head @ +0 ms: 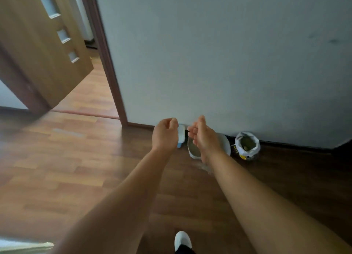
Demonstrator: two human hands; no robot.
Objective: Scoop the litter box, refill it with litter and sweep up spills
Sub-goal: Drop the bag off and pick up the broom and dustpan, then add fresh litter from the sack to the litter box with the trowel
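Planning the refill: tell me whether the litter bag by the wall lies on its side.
No, the litter bag stands upright on the floor by the wall, its open top facing up.

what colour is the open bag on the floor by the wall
The bag is mostly white, with a yellow patch low down; head view.
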